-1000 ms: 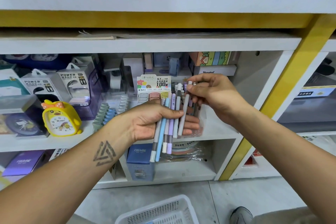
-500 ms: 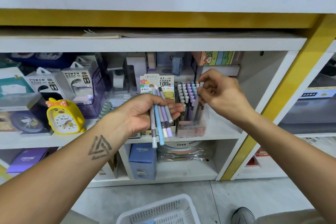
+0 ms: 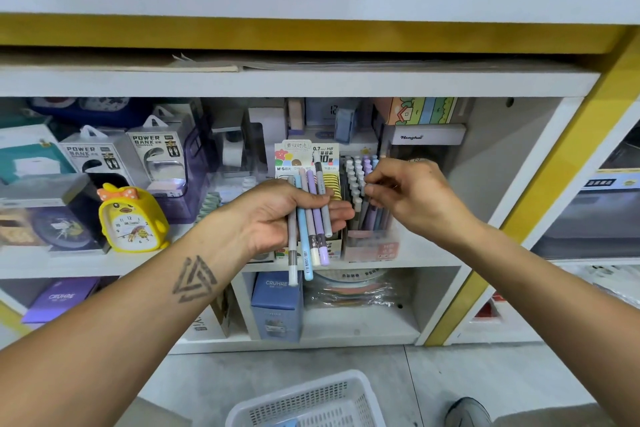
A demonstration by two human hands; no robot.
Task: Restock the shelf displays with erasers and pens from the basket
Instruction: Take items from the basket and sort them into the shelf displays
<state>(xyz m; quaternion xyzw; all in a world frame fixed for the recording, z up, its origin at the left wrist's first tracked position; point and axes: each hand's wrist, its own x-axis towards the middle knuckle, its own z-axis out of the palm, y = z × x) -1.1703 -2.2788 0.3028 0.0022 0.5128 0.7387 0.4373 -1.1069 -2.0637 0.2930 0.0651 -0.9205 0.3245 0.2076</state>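
Note:
My left hand (image 3: 273,215) grips a bundle of several pastel pens (image 3: 308,246) in grey, blue and purple, held upright in front of the middle shelf. Just to its right stands the pen display box (image 3: 372,248), packed with upright pens (image 3: 356,180) in matching colours. My right hand (image 3: 419,198) is at that box with curled fingers, thumb and forefinger tips at the pen caps. Whether they pinch a pen is unclear. The white plastic basket (image 3: 311,402) sits on the floor below, and most of its inside is out of view.
A pencil-lead display card (image 3: 294,156) stands behind the bundle. A yellow duck clock (image 3: 131,218) and power bank boxes (image 3: 156,156) fill the shelf's left. Blue boxes (image 3: 277,305) and wrapped items occupy the lower shelf. A shoe (image 3: 467,412) shows at the bottom right.
My right hand drew one pen out of the bundle, carried it right and set it into the display box. The bundle in my left hand has fewer pens.

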